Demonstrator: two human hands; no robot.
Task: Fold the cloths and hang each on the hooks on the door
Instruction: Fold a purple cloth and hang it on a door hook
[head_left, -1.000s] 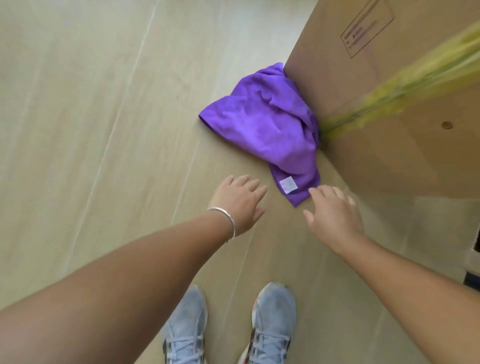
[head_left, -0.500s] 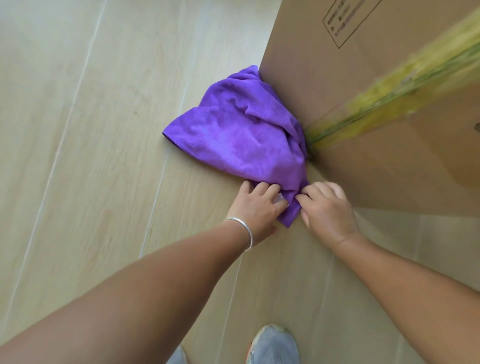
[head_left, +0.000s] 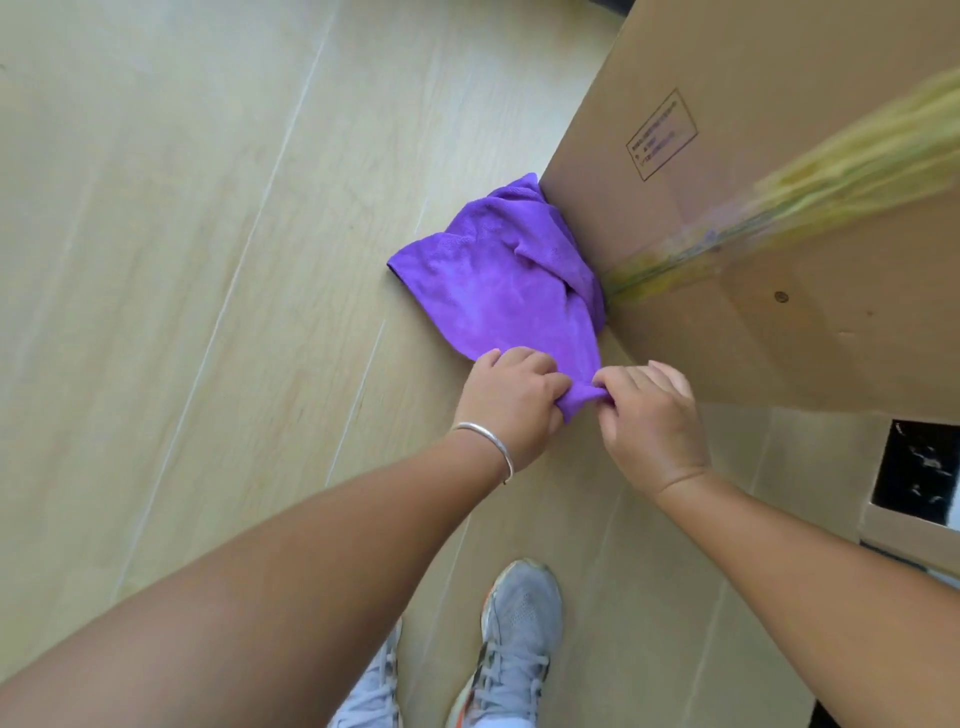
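Two hands, left (head_left: 511, 402), right (head_left: 649, 415), pinch purple cloth (head_left: 498, 291) corner; fingertips hidden.

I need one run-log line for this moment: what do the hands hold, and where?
phase: pickup | left hand: grips purple cloth corner | right hand: pinches same corner | cloth: on floor, against cardboard box

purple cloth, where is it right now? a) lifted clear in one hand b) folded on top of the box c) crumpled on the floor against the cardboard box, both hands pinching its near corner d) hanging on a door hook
c: the purple cloth lies bunched on the floor against the cardboard box, its near corner pinched by the left hand and right hand.
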